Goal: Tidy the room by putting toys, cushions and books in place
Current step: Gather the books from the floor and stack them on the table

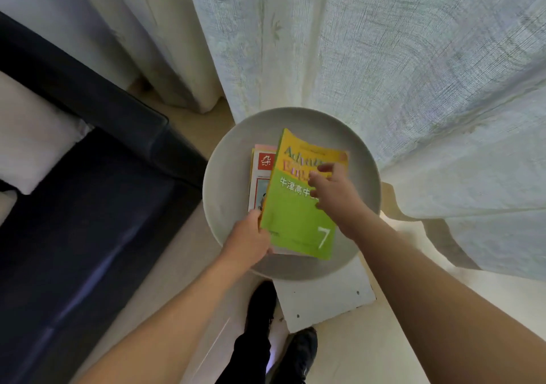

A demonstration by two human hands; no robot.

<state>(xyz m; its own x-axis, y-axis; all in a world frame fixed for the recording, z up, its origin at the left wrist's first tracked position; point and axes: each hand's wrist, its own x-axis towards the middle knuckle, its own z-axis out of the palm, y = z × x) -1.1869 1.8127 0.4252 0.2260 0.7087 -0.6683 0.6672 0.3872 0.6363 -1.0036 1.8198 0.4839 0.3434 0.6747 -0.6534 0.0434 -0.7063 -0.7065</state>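
Green book lies atop a stack on the round grey surface. Left hand grips the book's near-left corner; right hand rests on the cover, fingers loosely spread. Sheer curtain hangs far and right, touching the surface rim. Dark sofa left, white cushion on it. White board on the pale floor, near shoes.

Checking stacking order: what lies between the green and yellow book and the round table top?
In the head view, another book with a red and white cover lies under the green and yellow book, on the round table.
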